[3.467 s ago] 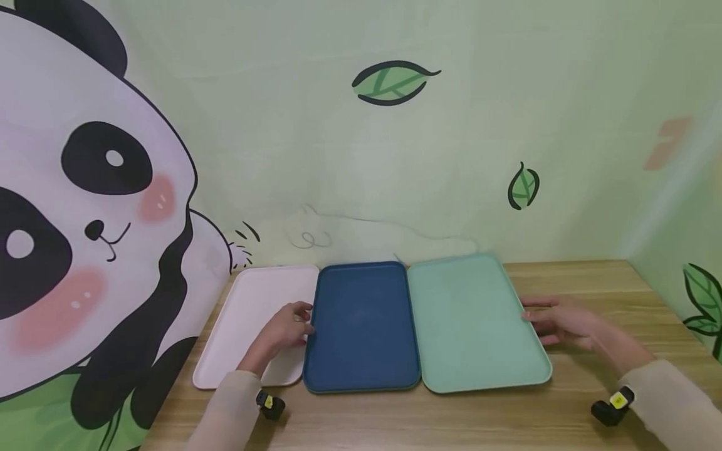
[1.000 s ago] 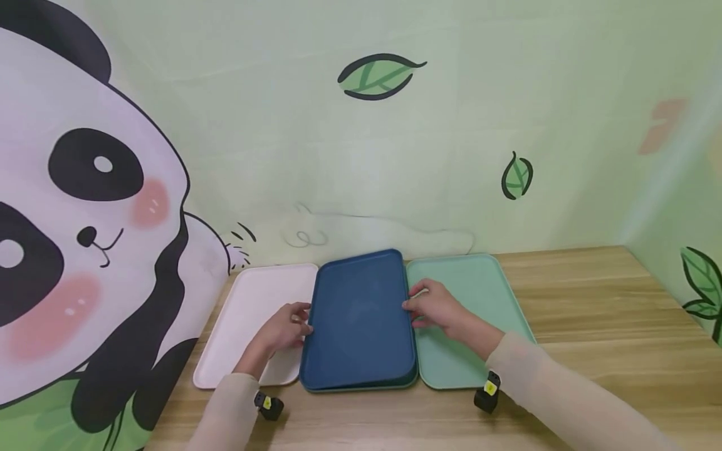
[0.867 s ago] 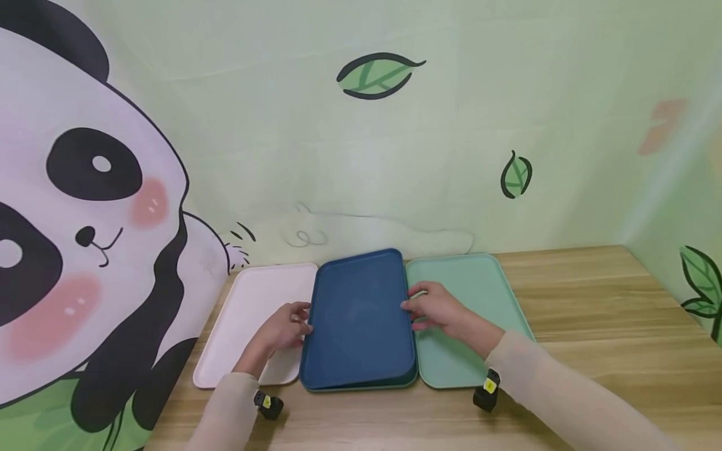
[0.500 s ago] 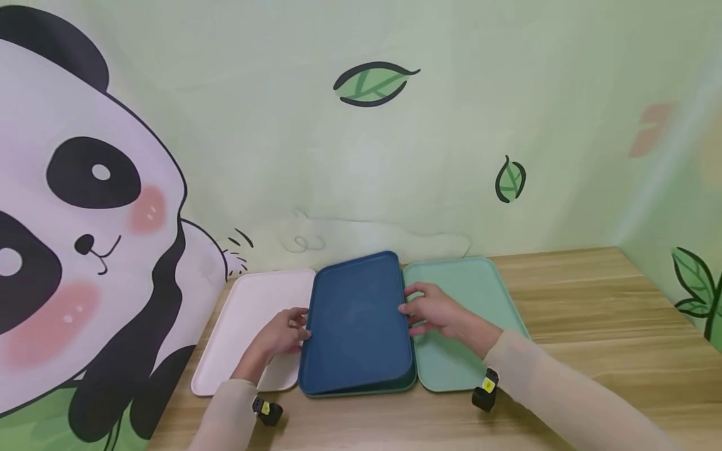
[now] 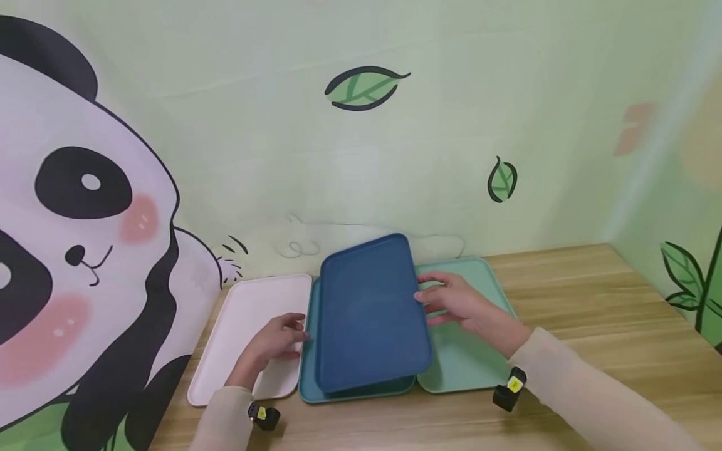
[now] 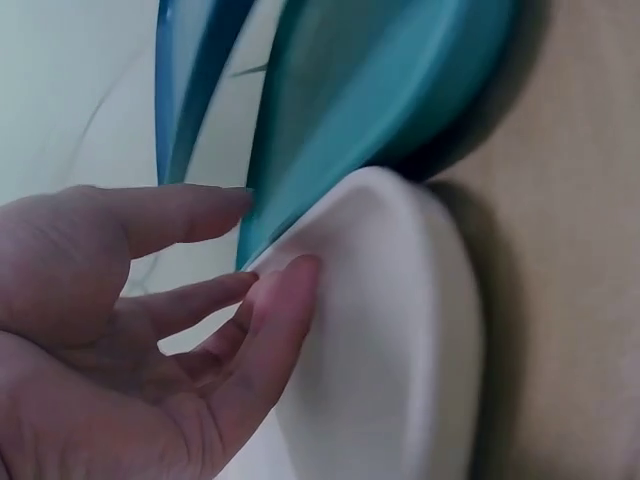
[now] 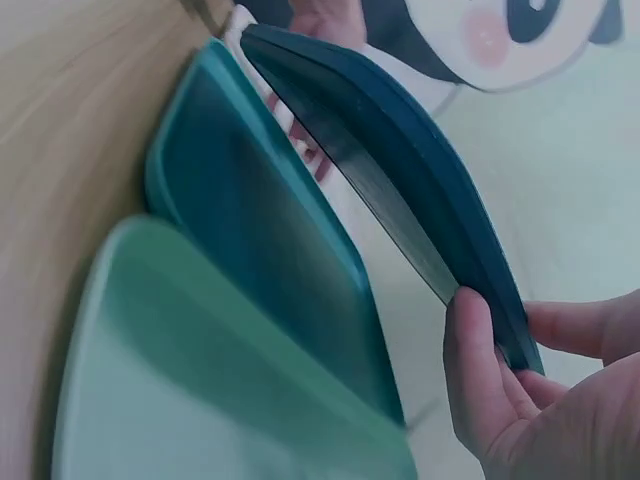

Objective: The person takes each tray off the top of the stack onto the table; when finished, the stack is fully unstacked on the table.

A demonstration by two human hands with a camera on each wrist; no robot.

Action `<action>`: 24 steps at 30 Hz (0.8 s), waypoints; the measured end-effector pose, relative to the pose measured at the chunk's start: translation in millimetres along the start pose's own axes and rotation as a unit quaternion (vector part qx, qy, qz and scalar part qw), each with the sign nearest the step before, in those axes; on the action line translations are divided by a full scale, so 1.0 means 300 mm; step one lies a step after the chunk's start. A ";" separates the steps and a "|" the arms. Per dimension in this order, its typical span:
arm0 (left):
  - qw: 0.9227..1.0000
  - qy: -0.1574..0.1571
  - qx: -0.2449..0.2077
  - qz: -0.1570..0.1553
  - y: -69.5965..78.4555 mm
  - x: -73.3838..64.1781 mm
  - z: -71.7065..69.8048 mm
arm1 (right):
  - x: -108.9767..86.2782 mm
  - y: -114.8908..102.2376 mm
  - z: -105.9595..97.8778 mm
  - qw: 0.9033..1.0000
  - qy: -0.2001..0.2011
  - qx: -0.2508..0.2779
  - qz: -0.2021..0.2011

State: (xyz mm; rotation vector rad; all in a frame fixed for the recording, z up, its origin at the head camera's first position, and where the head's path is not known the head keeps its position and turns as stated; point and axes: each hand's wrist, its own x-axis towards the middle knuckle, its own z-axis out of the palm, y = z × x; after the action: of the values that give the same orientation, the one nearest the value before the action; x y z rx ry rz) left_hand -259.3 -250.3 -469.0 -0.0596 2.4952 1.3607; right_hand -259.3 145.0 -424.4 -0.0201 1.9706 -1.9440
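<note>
My right hand [image 5: 459, 304] grips the right edge of a dark blue tray [image 5: 372, 316], thumb on top and fingers beneath. In the right wrist view this tray hangs tilted over a teal tray [image 7: 250, 200]. My left hand [image 5: 273, 343] is at the teal tray's left edge, over a white tray [image 5: 248, 313]. Its fingers are loosely bent, with the thumb tip right at the teal rim in the left wrist view. The lifted blue tray stands apart from that hand. A mint green tray [image 5: 468, 357] lies under my right hand and forearm.
The three lower trays lie side by side on a wooden table [image 5: 575, 300]. Behind it hangs a pale green backdrop [image 5: 271, 150] with leaves and a large panda [image 5: 113, 250]. A small black camera [image 5: 509, 389] sits on my right wrist.
My right hand has moved from the mint tray's right side to the blue tray, then lifted it up and rightward, baring the teal tray's left side. My left hand stays near the left edge.
</note>
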 end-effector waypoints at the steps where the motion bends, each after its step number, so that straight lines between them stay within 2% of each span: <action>1: 1.000 0.008 0.011 0.003 0.002 0.003 0.007 | -0.011 -0.001 -0.028 1.000 0.001 -0.001 -0.001; 7: 0.997 0.045 0.055 0.016 0.005 0.012 0.038 | -0.088 -0.003 -0.198 1.000 -0.011 -0.004 -0.008; 18: 0.998 0.043 0.047 0.010 0.010 0.000 0.031 | -0.221 -0.006 -0.513 1.000 -0.019 0.006 0.001; 24: 0.998 0.041 0.041 0.012 0.012 -0.004 0.038 | -0.305 0.019 -0.725 0.998 -0.053 -0.014 -0.018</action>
State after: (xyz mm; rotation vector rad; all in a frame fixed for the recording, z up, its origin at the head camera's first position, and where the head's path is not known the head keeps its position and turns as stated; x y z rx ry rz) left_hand -256.3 -239.0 -471.4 -0.0677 2.6245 1.2879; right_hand -231.6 379.0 -411.6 -0.1643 1.9397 -1.8971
